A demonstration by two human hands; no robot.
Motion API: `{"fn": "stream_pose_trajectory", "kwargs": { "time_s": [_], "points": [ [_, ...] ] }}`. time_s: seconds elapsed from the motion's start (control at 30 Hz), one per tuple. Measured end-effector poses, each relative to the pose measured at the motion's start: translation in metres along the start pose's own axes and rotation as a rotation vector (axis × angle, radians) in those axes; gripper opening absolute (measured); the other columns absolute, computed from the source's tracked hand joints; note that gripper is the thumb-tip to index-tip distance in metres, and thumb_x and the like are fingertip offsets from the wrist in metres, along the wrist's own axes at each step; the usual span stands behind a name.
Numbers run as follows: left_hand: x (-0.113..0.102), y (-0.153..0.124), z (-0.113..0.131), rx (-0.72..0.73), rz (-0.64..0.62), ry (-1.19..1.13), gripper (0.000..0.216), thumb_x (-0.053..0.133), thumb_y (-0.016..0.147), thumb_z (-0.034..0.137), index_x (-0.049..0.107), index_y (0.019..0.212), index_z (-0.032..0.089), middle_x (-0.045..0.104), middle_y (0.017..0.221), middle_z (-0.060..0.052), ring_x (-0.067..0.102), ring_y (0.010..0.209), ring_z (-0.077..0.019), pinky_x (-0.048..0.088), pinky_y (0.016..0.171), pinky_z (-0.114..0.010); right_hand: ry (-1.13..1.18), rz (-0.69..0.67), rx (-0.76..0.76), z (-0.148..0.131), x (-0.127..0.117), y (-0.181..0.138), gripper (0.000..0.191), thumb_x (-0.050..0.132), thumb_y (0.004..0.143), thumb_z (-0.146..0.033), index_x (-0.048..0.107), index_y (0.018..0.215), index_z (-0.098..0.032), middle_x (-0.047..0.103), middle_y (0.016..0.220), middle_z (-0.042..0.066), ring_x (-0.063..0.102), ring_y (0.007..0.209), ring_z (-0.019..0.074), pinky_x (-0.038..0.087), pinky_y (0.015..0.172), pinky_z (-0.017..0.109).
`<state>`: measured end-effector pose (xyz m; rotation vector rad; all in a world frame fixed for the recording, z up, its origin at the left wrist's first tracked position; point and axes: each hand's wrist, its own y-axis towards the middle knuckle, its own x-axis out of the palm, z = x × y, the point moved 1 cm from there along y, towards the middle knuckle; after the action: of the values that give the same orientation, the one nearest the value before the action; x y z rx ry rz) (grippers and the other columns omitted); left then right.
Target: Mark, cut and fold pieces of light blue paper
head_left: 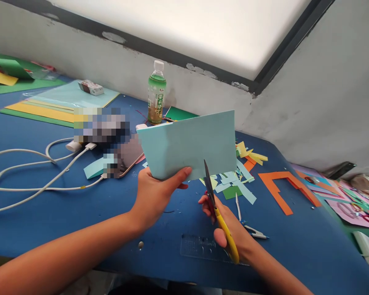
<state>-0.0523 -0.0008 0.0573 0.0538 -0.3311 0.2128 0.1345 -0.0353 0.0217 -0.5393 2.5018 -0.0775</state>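
A grey wall point(335, 94) rises behind the blue table point(283, 258), with a bright panel point(178, 28) in a dark frame above. At the table's far left lies a stack of coloured sheets point(58, 95). The light-blue sheet point(187, 143) is held up over the middle of the table, hiding part of the tabletop and some of what lies behind it. The left hand point(155, 194) pinches its lower left edge between thumb and fingers. The right hand point(232, 231) is closed around the handles of the scissors point(224, 225), whose blades point upward and overlap the sheet in view; I cannot tell whether they touch it. An angular orange paper piece point(275, 180) lies to the right, well apart from both hands. A bottle point(156, 98) stands upright just beyond the sheet's top edge. The clear ruler point(199, 246) lies partly covered by the right hand and scissors. Left of the sheet, a phone point(130, 153), partly pixelated, lies near a looping white cable point(49, 189). Cut scraps point(246, 192) crowd the table behind the right hand, and a small box point(92, 87) rests on the stack.
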Motion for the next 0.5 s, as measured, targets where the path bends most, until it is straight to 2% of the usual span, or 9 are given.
{"fn": "stream_pose_trajectory", "kwargs": {
  "time_s": [0.33,0.5],
  "points": [
    [-0.0013,-0.0048,0.0,0.002,0.0,0.08,0.025,0.079,0.058,0.031,0.069,0.069,0.012,0.065,0.058,-0.003,0.063,0.052,-0.018,0.056,0.05,-0.028,0.032,0.01,0.006,-0.0056,0.0026,0.0,0.025,0.037,0.086,-0.042,0.045,0.098,-0.021,0.044,0.078,0.001,0.041,0.07,0.0167,0.038,0.061,0.026],
    [-0.001,-0.0053,-0.0002,-0.02,0.004,0.053,0.026,0.079,0.057,0.032,0.068,0.07,0.013,0.065,0.059,-0.003,0.063,0.053,-0.0182,0.056,0.049,-0.028,0.028,0.023,0.004,-0.0022,0.0037,0.0002,0.026,0.032,0.088,-0.044,0.046,0.094,-0.022,0.044,0.075,0.001,0.04,0.067,0.0166,0.038,0.059,0.026]
  ]
}}
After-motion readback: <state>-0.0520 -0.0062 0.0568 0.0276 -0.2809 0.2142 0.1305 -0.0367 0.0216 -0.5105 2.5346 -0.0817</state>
